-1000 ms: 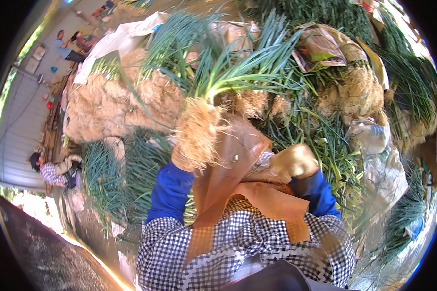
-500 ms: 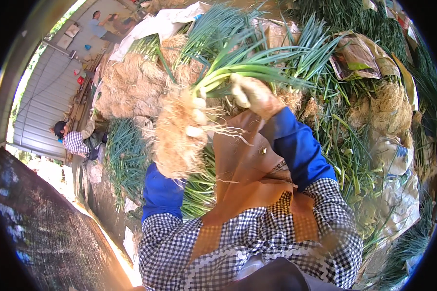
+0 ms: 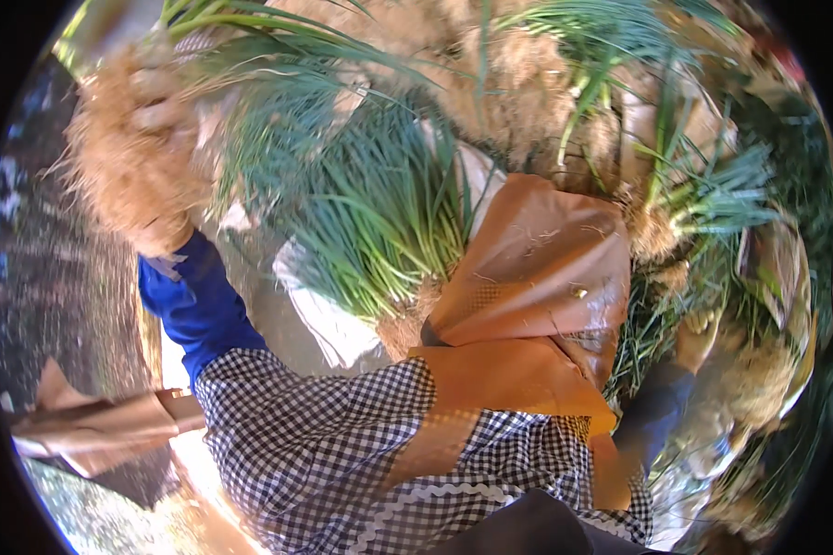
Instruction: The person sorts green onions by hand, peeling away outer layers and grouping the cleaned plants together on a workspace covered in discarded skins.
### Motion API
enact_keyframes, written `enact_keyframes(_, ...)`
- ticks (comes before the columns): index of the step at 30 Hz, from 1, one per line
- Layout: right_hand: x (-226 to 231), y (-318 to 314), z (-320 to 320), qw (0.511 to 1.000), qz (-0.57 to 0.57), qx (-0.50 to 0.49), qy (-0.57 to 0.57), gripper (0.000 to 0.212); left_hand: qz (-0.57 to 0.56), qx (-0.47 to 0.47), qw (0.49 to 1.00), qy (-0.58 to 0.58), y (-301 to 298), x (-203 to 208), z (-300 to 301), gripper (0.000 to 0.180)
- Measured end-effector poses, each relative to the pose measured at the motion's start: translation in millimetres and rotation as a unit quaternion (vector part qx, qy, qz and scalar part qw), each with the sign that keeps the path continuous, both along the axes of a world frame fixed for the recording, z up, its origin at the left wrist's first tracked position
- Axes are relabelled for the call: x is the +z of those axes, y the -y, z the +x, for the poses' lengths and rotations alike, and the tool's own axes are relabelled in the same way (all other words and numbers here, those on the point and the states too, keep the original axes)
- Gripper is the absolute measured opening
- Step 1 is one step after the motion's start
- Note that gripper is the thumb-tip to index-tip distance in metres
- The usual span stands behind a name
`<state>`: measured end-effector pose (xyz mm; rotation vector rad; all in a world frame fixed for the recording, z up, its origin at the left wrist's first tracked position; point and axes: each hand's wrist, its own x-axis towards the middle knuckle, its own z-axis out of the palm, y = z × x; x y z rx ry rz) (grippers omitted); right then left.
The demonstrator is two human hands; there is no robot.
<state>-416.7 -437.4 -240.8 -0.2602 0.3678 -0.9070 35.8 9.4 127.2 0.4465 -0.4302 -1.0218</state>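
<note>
A bunch of green onions (image 3: 130, 171) with a thick mass of pale roots is raised at the far upper left. My left hand (image 3: 153, 102) is closed round it, its fingers partly covered by the roots; long green leaves stretch off to the right. Low on the right, my gloved right hand (image 3: 697, 338) hangs beside piled green onions (image 3: 757, 375). Its fingers are blurred, so I cannot tell if they hold anything. A brown apron (image 3: 537, 268) spreads over my lap between the two arms.
A stack of green onions (image 3: 389, 203) lies on white sacking (image 3: 324, 310) in front of me. Heaps of rooty bunches (image 3: 518, 83) fill the far side. A loose bunch (image 3: 662, 217) rests right of the apron. Dark weathered board (image 3: 74, 296) stands on the left.
My left hand has swung out to the left with the green onion bunch. My right hand has left the bunch and dropped to the right. The view has turned left.
</note>
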Motion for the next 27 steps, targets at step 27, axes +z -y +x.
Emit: enact_keyframes(27,114,91,-24,0.006,-0.531,0.148,-0.834,0.054,0.572,0.087,0.816,-0.002,-99,-433,-122,0.067)
